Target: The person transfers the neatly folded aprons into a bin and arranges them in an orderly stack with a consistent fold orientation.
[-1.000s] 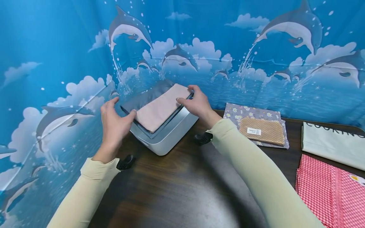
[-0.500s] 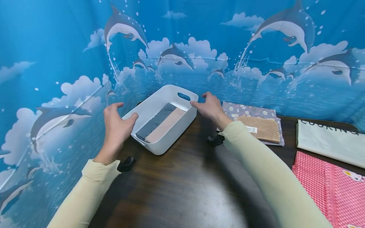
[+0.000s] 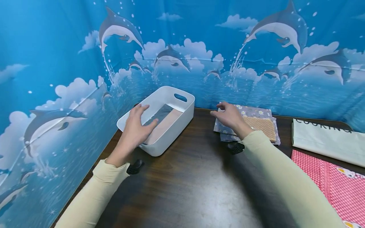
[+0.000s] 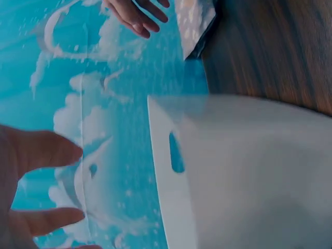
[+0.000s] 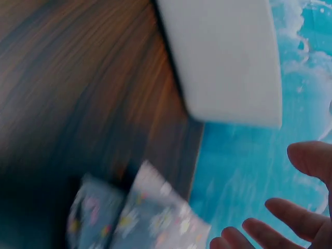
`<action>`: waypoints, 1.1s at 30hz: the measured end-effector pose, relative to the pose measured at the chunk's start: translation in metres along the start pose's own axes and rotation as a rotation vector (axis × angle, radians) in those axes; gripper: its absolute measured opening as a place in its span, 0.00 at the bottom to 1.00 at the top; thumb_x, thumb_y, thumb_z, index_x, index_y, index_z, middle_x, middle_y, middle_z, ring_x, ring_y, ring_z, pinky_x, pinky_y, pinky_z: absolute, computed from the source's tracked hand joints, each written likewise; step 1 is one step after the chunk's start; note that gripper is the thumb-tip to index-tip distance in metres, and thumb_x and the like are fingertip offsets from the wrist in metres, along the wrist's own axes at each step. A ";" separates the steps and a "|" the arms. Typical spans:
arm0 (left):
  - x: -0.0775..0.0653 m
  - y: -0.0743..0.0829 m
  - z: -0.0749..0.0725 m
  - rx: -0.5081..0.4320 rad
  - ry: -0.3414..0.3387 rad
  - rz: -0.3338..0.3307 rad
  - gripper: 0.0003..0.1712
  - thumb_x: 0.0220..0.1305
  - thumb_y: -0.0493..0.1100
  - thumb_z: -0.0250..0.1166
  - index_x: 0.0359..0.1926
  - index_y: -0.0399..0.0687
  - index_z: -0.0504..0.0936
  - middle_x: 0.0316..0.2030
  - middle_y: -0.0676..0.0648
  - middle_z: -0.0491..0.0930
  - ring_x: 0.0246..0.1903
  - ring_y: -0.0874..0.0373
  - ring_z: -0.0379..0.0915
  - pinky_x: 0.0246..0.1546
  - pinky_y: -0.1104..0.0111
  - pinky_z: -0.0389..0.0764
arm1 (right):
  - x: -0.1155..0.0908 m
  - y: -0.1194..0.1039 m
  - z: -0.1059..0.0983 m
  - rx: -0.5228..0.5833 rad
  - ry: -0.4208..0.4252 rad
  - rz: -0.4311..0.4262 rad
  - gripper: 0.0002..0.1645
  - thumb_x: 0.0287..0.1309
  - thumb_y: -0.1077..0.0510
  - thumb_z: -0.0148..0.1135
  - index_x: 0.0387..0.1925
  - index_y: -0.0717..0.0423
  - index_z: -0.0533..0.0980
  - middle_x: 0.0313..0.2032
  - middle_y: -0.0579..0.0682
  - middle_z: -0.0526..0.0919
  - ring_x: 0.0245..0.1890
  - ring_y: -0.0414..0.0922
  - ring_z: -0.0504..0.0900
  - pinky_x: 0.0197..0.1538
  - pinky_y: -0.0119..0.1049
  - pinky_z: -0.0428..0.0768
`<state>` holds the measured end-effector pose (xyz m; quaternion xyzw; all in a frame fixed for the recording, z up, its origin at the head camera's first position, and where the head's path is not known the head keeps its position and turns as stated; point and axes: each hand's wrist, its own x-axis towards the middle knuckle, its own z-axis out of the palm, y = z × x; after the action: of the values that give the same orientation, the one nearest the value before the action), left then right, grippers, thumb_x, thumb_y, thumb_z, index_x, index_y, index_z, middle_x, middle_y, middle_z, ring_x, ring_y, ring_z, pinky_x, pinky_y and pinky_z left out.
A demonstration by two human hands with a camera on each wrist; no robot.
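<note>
A white plastic bin (image 3: 175,131) with an oval handle hole stands near the back of the table. Inside it lies a folded grey and pale pink cloth (image 3: 161,128). Over the bin's near left side is my left hand (image 3: 135,129), thumb and fingers spread and gripping nothing. My right hand (image 3: 229,116) hovers at the left part of a folded grey daisy-print cloth (image 3: 253,110), fingers loosely bent with nothing between them. In the right wrist view, a gap separates those fingers (image 5: 290,212) from the daisy cloth (image 5: 155,220). A tan dotted cloth (image 3: 260,125) lies on the daisy one.
Further right are a folded pale cloth (image 3: 325,137) lettered "COOKING" and a red gingham cloth (image 3: 319,177). A blue dolphin-print curtain (image 3: 199,79) hangs behind and to the left of the dark wooden table (image 3: 185,183).
The grey and pink cloth went from both hands above the bin down into it. Since then my right hand has moved right to the daisy cloth, and my left hand slightly right over the bin.
</note>
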<state>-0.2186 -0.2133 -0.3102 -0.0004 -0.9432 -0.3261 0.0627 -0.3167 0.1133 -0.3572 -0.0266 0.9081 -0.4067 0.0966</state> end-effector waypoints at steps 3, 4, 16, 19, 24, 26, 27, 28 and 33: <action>0.003 0.009 0.014 0.047 -0.046 0.064 0.41 0.77 0.52 0.63 0.83 0.44 0.62 0.87 0.35 0.45 0.85 0.32 0.43 0.79 0.31 0.54 | -0.005 0.016 -0.007 -0.034 -0.010 -0.011 0.39 0.77 0.42 0.58 0.79 0.57 0.67 0.79 0.64 0.67 0.77 0.64 0.69 0.72 0.61 0.75; 0.004 0.014 0.018 0.060 -0.051 0.080 0.41 0.77 0.52 0.63 0.83 0.44 0.62 0.87 0.36 0.45 0.85 0.32 0.43 0.79 0.31 0.54 | -0.007 0.021 -0.010 -0.044 -0.007 -0.013 0.39 0.77 0.42 0.58 0.79 0.57 0.67 0.79 0.64 0.68 0.77 0.64 0.69 0.72 0.61 0.75; 0.025 0.076 0.069 0.394 -0.101 0.315 0.44 0.74 0.60 0.67 0.83 0.49 0.66 0.87 0.37 0.47 0.86 0.31 0.35 0.83 0.34 0.43 | -0.024 0.060 -0.039 -0.321 0.046 -0.097 0.43 0.75 0.41 0.60 0.80 0.59 0.65 0.82 0.68 0.58 0.82 0.69 0.55 0.80 0.69 0.59; 0.028 0.085 0.082 0.448 -0.151 0.330 0.45 0.73 0.63 0.67 0.83 0.52 0.65 0.87 0.38 0.46 0.86 0.32 0.34 0.83 0.35 0.43 | -0.026 0.065 -0.041 -0.407 0.052 -0.123 0.44 0.75 0.41 0.60 0.81 0.58 0.64 0.82 0.69 0.57 0.81 0.71 0.56 0.79 0.71 0.61; 0.033 0.090 0.091 0.438 -0.191 0.291 0.45 0.73 0.63 0.67 0.83 0.52 0.66 0.87 0.40 0.45 0.86 0.33 0.35 0.83 0.36 0.44 | -0.028 0.069 -0.043 -0.442 0.058 -0.137 0.43 0.75 0.40 0.60 0.81 0.56 0.65 0.82 0.68 0.57 0.81 0.71 0.57 0.78 0.71 0.62; 0.035 0.093 0.094 0.436 -0.198 0.285 0.45 0.73 0.64 0.67 0.83 0.52 0.66 0.87 0.39 0.46 0.86 0.32 0.36 0.83 0.36 0.45 | -0.029 0.071 -0.045 -0.447 0.062 -0.134 0.43 0.75 0.40 0.60 0.81 0.56 0.65 0.82 0.68 0.58 0.82 0.71 0.57 0.78 0.71 0.62; 0.035 0.096 0.096 0.433 -0.206 0.285 0.45 0.73 0.64 0.67 0.83 0.52 0.65 0.88 0.39 0.45 0.86 0.33 0.35 0.84 0.36 0.45 | -0.029 0.072 -0.046 -0.447 0.062 -0.131 0.43 0.75 0.40 0.60 0.81 0.56 0.65 0.82 0.67 0.58 0.82 0.71 0.56 0.78 0.71 0.62; 0.036 0.098 0.098 0.432 -0.212 0.287 0.45 0.73 0.64 0.66 0.83 0.52 0.65 0.88 0.39 0.45 0.86 0.33 0.35 0.84 0.36 0.45 | -0.030 0.072 -0.047 -0.447 0.062 -0.128 0.42 0.76 0.41 0.60 0.81 0.56 0.65 0.82 0.67 0.58 0.82 0.71 0.57 0.78 0.71 0.61; 0.039 0.115 0.112 0.432 -0.247 0.317 0.44 0.74 0.62 0.66 0.83 0.53 0.66 0.87 0.39 0.45 0.87 0.34 0.36 0.84 0.38 0.46 | -0.031 0.078 -0.052 -0.449 0.063 -0.120 0.40 0.75 0.45 0.60 0.80 0.59 0.66 0.81 0.67 0.60 0.81 0.71 0.58 0.78 0.70 0.62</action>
<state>-0.2655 -0.0558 -0.3218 -0.1740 -0.9795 -0.1012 -0.0037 -0.2943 0.2078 -0.3766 -0.0888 0.9751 -0.2000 0.0354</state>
